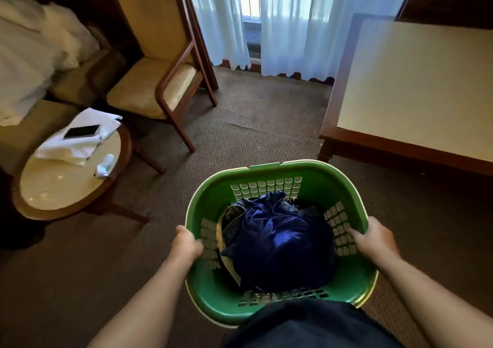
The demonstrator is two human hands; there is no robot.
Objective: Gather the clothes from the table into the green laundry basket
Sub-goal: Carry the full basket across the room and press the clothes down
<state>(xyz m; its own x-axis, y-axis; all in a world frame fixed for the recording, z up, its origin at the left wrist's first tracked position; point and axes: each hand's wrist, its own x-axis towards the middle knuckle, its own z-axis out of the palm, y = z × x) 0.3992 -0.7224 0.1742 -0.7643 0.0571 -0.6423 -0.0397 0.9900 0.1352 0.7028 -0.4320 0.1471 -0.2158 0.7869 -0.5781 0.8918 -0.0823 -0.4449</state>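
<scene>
Green laundry basket [336,185] held at the person's front: left grip [186,243] curls over its left rim, right grip [373,238] over its right rim. Dark blue clothes [277,241] lie inside. Open carpet [253,123] runs ahead between chair [157,62] and worktop [416,81] edge.

Dim room, backlit curtains [288,22], edges warped

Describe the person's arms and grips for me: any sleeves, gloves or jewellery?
The left grip and right grip are bare hands, with no gloves, rings or watch visible. The left forearm and right forearm are bare to the frame edge, no sleeves in view. A dark navy garment covers the torso at the bottom edge.
</scene>
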